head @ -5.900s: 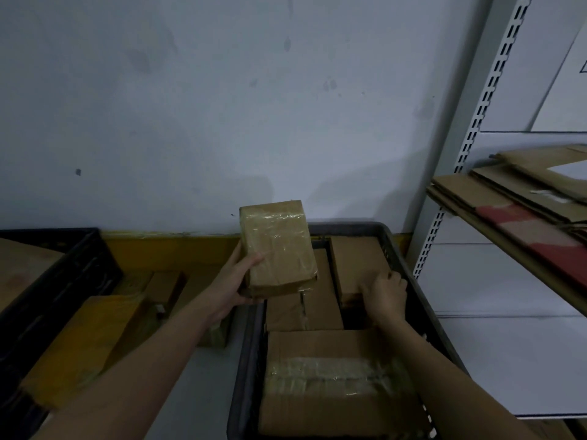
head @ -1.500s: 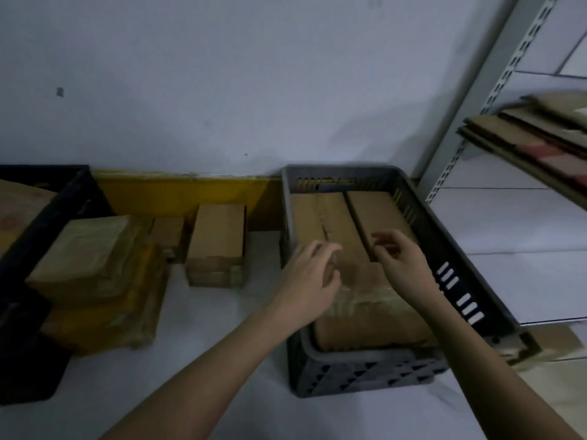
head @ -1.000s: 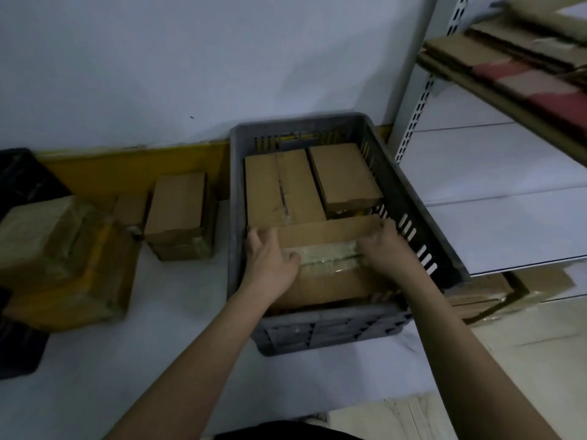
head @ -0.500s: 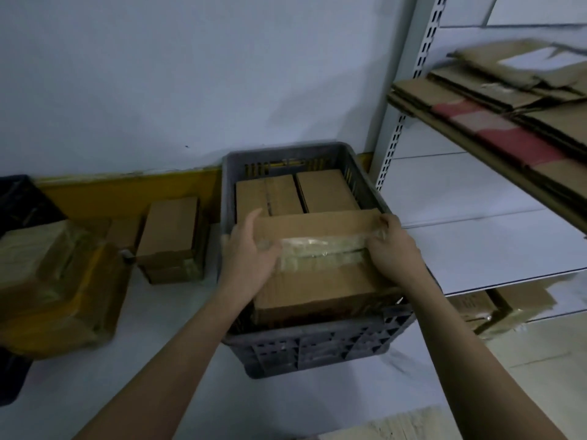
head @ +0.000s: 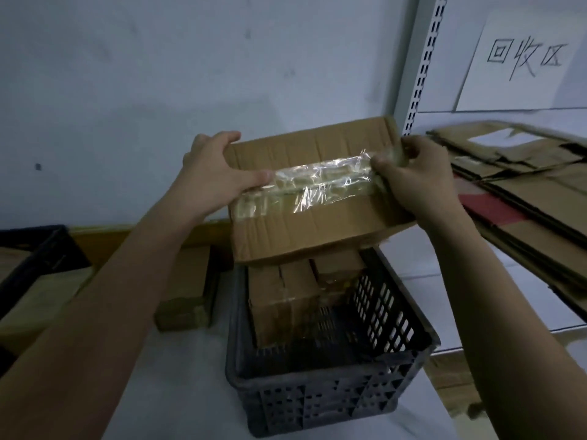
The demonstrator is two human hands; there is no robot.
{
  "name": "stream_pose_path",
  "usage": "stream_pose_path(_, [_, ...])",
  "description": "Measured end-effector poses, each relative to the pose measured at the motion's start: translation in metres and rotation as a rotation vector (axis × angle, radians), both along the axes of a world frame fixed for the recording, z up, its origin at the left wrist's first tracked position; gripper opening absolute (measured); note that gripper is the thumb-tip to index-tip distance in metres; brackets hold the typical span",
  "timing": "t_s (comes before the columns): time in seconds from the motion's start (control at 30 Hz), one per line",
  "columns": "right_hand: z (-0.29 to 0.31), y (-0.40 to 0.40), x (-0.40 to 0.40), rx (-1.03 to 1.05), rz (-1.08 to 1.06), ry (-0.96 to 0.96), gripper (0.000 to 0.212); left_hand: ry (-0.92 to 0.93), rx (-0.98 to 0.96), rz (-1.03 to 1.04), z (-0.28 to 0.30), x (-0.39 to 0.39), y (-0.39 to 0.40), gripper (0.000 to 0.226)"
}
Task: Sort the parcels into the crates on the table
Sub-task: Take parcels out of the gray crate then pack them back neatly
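dim room; plain pale wall [head: 158,74]; slotted shelf upright [head: 419,58]; handwritten paper sign [head: 524,61].

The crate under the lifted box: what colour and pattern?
Dark grey crate, walls perforated with slots, shown in the head view.

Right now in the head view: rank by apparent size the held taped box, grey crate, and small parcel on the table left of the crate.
1-2. Grey crate and held taped box: look alike; the box is raised nearer the camera, so unranked.
3. Small parcel: clearly smallest.
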State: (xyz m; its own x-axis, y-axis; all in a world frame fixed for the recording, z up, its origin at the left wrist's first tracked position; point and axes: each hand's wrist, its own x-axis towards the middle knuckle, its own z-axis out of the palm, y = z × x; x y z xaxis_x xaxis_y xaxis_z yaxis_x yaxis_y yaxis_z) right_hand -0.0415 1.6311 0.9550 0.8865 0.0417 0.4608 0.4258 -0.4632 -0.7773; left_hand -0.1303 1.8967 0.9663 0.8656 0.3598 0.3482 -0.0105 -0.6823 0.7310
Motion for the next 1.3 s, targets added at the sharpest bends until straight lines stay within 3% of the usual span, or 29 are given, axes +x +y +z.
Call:
stream_pose_path(0.13, [0.027,0.017,0.006,0.086,0.018,-0.112,0.034,0.005,0.056,0.026,-0.003,0.003,0.01,0.083])
stream_pose_path(0.27, [0.048,0.041,0.009,0.031,0.117,-0.23,0.028,-0.007,0.151,0.0,-0.018,0.006,0.023,0.095])
stream_pose_path(0.37, [0.051,0.061,0.011,0.007,0.202,-0.309,0.026,0.001,0.021,-0.08,-0.034,0.005,0.035,0.091])
stream_pose_path(0.47, [0.045,0.082,0.015,0.03,0.281,-0.335,0.024,-0.1,-0.057,0.019,-0.052,0.002,0.043,0.081])
stream_pose_path(0.57, [0.029,0.1,0.02,0.193,0.355,-0.282,0.023,-0.185,-0.093,0.123,-0.067,-0.002,0.052,0.072])
stream_pose_path(0.63, [0.002,0.108,0.027,0.351,0.26,-0.205,0.018,-0.213,-0.109,0.187,-0.076,-0.007,0.062,0.067])
stream_pose_path(0.7, [-0.043,0.114,0.039,0.339,0.105,-0.041,0.014,-0.237,-0.156,0.256,-0.085,-0.015,0.076,0.061])
stream_pose_path(0.87, [-0.193,0.103,0.053,-0.345,0.04,0.579,0.022,-0.239,-0.258,0.4,-0.105,-0.036,0.105,0.05])
stream_pose_path(0.97, [-0.244,0.101,0.045,-0.463,0.067,0.784,0.035,-0.261,-0.311,0.458,-0.115,-0.047,0.111,0.049])
stream_pose_path(1.1, [-0.255,0.113,0.042,-0.192,0.157,0.895,0.052,-0.251,-0.384,0.49,-0.124,-0.058,0.113,0.044])
stream_pose_path(1.23, [-0.259,0.116,0.036,0.063,0.109,1.0,0.083,-0.244,-0.453,0.478,-0.135,-0.067,0.104,0.038])
stream_pose_path(1.3, [-0.262,0.115,0.031,0.124,0.063,1.047,0.08,-0.241,-0.48,0.477,-0.143,-0.072,0.097,0.041])
